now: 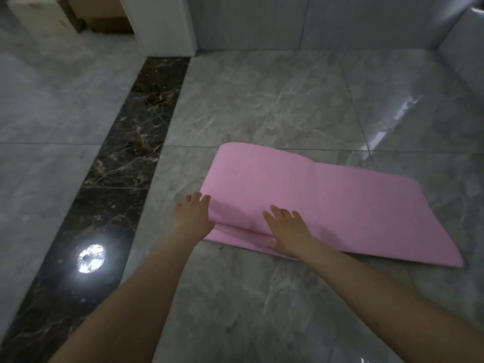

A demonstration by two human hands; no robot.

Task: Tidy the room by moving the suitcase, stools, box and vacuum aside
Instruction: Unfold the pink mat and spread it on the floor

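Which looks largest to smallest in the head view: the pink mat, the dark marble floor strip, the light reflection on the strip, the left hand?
1. Dark marble floor strip
2. Pink mat
3. Left hand, though nearness to the camera makes this unsure
4. Light reflection

pink mat (327, 203) covers floor ahead; bare tile (262, 100) open beyond; white cabinet (162, 24) far left.

Grey marble floor (262, 100), dark strip (125, 153) at 9 o'clock; pink mat (340, 200) (folded) lies centre-right.
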